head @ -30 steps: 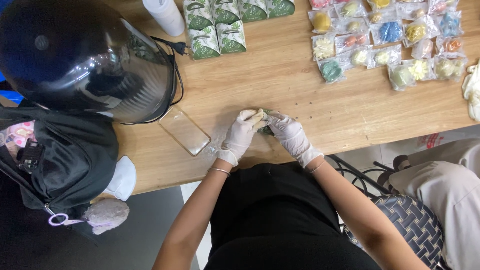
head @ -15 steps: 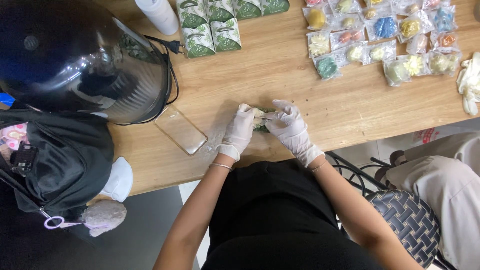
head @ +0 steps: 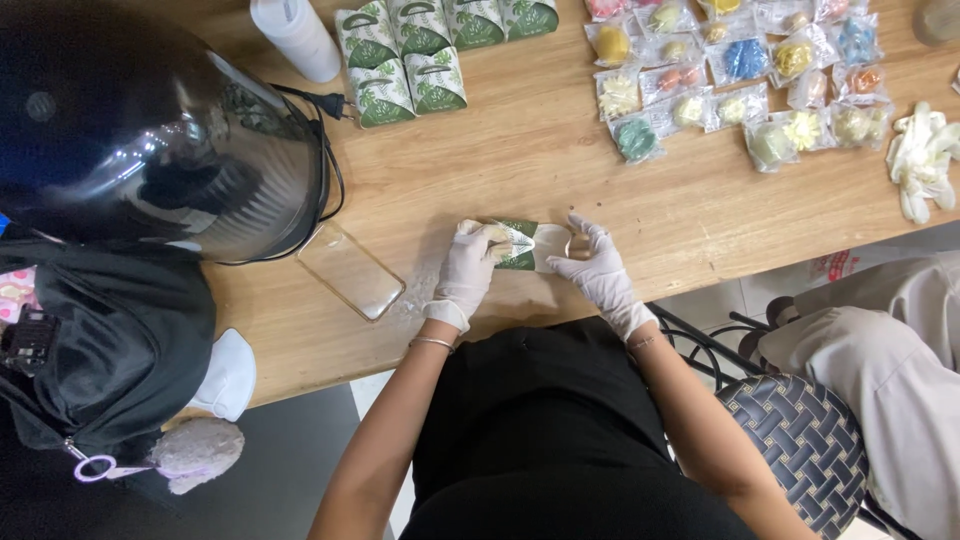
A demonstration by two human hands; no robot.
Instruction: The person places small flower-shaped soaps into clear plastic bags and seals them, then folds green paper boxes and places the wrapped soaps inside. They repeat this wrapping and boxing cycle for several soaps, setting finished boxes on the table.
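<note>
Near the middle of the frame we hold a small green-and-white paper box (head: 522, 246) flat on the wooden table (head: 560, 160), close to its near edge. Our left hand (head: 468, 272), in a white glove, grips the box's left end, fingers curled over its top edge. Our right hand (head: 594, 270), gloved too, pinches the right end, thumb and fingers closed on the white flap there. So the box spans the gap between both hands, caught at each end.

Left of our hands, a clear phone case (head: 350, 270) lies on the wood, and a dark helmet (head: 150, 130) fills the upper left. At the top centre, finished green boxes (head: 405, 85) stand beside a white bottle (head: 295, 38). In the upper right, small clear packets of coloured items (head: 735, 70) lie in rows, with a pile of white gloves (head: 922, 160) at the far right edge.
</note>
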